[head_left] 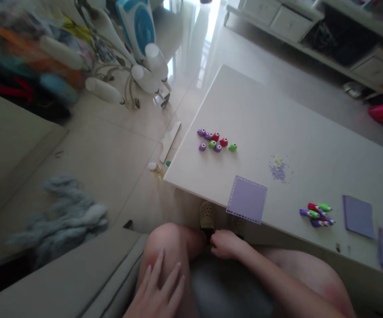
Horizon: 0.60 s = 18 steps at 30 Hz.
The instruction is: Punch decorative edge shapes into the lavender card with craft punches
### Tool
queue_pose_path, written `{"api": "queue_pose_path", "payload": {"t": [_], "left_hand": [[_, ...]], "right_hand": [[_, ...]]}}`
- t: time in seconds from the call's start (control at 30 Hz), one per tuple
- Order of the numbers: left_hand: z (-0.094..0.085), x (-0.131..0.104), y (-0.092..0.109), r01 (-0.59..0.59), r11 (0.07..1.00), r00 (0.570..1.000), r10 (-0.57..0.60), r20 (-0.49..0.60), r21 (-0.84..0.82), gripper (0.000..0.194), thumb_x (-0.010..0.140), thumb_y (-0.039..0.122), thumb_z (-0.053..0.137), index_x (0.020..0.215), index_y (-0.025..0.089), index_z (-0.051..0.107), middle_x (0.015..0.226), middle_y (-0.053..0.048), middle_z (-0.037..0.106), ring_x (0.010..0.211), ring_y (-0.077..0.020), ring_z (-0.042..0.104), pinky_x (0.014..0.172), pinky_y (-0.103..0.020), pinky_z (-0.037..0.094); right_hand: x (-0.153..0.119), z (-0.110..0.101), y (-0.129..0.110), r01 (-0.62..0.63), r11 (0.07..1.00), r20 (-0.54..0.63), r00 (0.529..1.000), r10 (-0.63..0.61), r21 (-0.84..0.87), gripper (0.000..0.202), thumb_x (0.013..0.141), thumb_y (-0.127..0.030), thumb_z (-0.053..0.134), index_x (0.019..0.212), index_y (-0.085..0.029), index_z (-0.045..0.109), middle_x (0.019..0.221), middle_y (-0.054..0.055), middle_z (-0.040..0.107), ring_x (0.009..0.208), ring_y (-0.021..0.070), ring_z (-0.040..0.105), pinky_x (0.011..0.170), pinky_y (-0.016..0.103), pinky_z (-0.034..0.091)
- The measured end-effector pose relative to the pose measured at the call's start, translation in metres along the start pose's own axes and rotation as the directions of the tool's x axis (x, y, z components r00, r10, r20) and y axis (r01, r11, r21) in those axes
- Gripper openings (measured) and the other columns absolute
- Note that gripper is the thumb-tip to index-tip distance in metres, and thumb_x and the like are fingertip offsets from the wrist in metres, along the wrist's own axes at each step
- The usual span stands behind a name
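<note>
My left hand point(161, 289) lies on my bare thigh with its fingers spread and nothing in it. Between my knees, my right hand point(226, 244) is closed, just below the table's front edge; whatever its curled fingers may hold is hidden. Nearest to it is a purple paper square point(247, 198) with small marks along its borders, its lower side reaching over the table edge. Several small purple, red and green pieces with eye-like white discs point(215, 140) sit at the table's left. A bundle of coloured marker-like sticks point(317, 215) lies to the right.
The white table point(297, 128) also bears purple and yellow paper bits point(279, 170) and stacked purple sheets point(358, 216). On the floor are a small bottle point(156, 168) and a grey fluffy cloth point(72, 212). A white wheeled frame point(145, 79) stands at the left.
</note>
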<state>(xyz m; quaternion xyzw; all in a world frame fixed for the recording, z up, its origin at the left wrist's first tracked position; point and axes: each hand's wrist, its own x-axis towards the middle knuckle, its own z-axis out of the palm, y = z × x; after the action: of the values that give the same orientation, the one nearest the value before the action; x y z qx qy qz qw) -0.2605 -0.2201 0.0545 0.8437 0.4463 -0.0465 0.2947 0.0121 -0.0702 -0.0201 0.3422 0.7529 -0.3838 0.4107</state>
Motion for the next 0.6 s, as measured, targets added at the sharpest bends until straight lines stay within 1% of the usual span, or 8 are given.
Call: {"api": "queue_pose_path", "payload": {"t": [0.07,0.17,0.23,0.27,0.37,0.5,0.57,0.6], "left_hand": [[0.006,-0.003,0.004,0.077,0.997,0.996,-0.077,0.033,-0.005,0.072,0.086,0.004,0.052,0.152,0.031,0.061,0.152,-0.008,0.065,0.144,-0.0399,0.057,0.113,-0.053,0.054],[0.026,-0.006,0.002,0.158,0.987,0.987,-0.158,0.004,0.03,0.067,0.086,0.001,0.048,0.145,0.027,0.067,0.145,-0.009,0.069,0.14,-0.0406,0.06,0.111,-0.058,0.054],[0.032,-0.003,-0.001,0.171,0.984,0.984,-0.168,-0.06,0.051,0.063,0.088,0.0,0.045,0.142,0.025,0.068,0.145,-0.01,0.069,0.139,-0.0359,0.06,0.112,-0.054,0.053],[0.03,0.001,-0.002,0.155,0.987,0.984,-0.15,-0.096,0.048,0.06,0.091,0.001,0.044,0.141,0.025,0.067,0.144,-0.01,0.069,0.137,-0.0321,0.061,0.114,-0.05,0.052],[0.0,0.017,-0.001,0.131,0.991,0.981,-0.128,-0.143,0.017,0.048,0.096,0.006,0.046,0.133,0.025,0.069,0.139,-0.009,0.069,0.132,-0.0284,0.06,0.116,-0.047,0.048],[-0.056,0.042,0.014,0.162,0.986,0.981,-0.164,-0.107,-0.029,0.03,0.1,0.018,0.051,0.12,0.022,0.073,0.125,-0.009,0.071,0.115,-0.0273,0.062,0.103,-0.043,0.052],[-0.071,0.048,0.021,0.133,0.986,0.982,-0.145,-0.117,-0.104,0.026,0.105,0.033,0.052,0.11,0.021,0.075,0.116,-0.01,0.071,0.111,-0.026,0.062,0.102,-0.04,0.051],[-0.075,0.049,0.024,0.099,0.98,0.984,-0.122,-0.13,-0.173,0.03,0.106,0.04,0.052,0.113,0.021,0.075,0.116,-0.009,0.071,0.111,-0.025,0.063,0.102,-0.038,0.051]], "right_hand": [[0.001,-0.01,0.004,-0.024,0.999,0.054,0.998,0.025,-0.035,0.034,0.089,-0.027,0.06,0.106,-0.012,0.086,0.111,0.023,0.081,0.103,0.0362,0.079,0.084,0.039,0.06],[0.003,-0.029,0.001,0.009,0.997,-0.033,0.999,-0.012,-0.076,0.034,0.089,-0.028,0.06,0.106,-0.013,0.086,0.109,0.021,0.082,0.101,0.0352,0.08,0.082,0.039,0.06],[0.004,-0.039,-0.004,0.055,0.993,-0.083,0.994,-0.064,-0.107,0.033,0.088,-0.03,0.061,0.103,-0.016,0.087,0.105,0.02,0.083,0.098,0.0338,0.08,0.08,0.038,0.06],[0.003,-0.043,-0.007,0.062,0.989,-0.112,0.991,-0.077,-0.132,0.032,0.088,-0.03,0.062,0.102,-0.016,0.087,0.104,0.019,0.083,0.097,0.0333,0.08,0.08,0.037,0.06],[-0.008,-0.047,-0.016,0.027,0.979,-0.266,0.961,-0.081,-0.202,0.029,0.088,-0.03,0.063,0.098,-0.015,0.086,0.104,0.02,0.083,0.094,0.0322,0.08,0.079,0.036,0.058],[-0.042,-0.032,-0.022,0.06,0.987,-0.437,0.891,-0.121,-0.151,0.026,0.088,-0.027,0.061,0.088,-0.019,0.086,0.095,0.015,0.083,0.083,0.0272,0.077,0.071,0.032,0.053],[-0.06,-0.019,-0.019,0.074,0.993,-0.488,0.866,-0.111,-0.095,0.024,0.088,-0.025,0.061,0.083,-0.021,0.085,0.089,0.011,0.083,0.077,0.0231,0.074,0.067,0.029,0.048],[-0.069,-0.013,-0.016,0.076,0.995,-0.502,0.86,-0.096,-0.061,0.024,0.088,-0.024,0.061,0.081,-0.021,0.084,0.087,0.009,0.082,0.074,0.0212,0.071,0.066,0.028,0.046]]}}
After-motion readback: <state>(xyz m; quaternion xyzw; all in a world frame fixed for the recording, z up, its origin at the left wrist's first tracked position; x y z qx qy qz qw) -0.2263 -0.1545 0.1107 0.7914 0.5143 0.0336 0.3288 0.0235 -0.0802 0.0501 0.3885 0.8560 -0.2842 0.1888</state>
